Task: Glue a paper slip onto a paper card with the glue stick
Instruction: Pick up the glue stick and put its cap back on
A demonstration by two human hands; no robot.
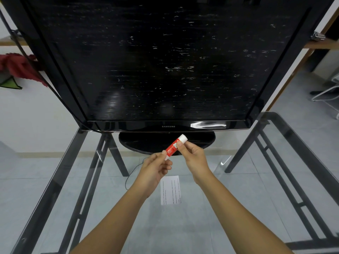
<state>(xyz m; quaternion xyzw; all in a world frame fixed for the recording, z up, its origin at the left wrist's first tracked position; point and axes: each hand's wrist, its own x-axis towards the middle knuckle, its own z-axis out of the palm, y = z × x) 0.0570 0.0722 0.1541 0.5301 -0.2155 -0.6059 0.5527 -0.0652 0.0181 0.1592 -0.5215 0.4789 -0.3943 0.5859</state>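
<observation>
Glue stick tilted, white cap up-right, left hand pinching base, right hand pinching its middle

Table: clear smooth glass, dark metal frame. Glue stick: glossy red-and-white plastic. Paper card: matt white paper. Television: glossy black plastic.

A home room: a big dark television stands on a glass table at 12 o'clock, tiled floor beneath, red cloth at 10, a wooden shelf at 2
</observation>
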